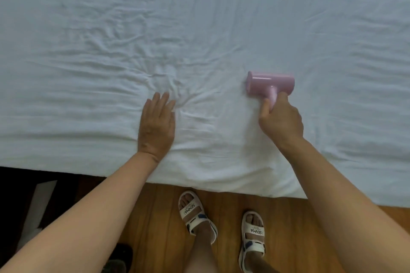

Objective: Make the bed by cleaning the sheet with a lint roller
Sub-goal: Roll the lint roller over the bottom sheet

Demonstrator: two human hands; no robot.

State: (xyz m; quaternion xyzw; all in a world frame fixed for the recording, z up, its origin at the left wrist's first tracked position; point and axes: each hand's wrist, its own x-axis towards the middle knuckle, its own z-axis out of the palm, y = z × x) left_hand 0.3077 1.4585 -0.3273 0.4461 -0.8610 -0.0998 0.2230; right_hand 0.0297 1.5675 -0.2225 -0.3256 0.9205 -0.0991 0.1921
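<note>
Head view, from my feet outward: my white sandals [197, 215] stand on the wooden floor [155, 217] just short of the bed's edge. On the white sheet [199, 17], my left hand [156, 126] lies flat, fingers straight and close together, pressing the wrinkled cloth. To its right, well apart, my right hand [280, 121] curls round the handle of the pink lint roller [270, 84], whose barrel rests on the sheet. Beyond it, creased sheet fills everything.
</note>
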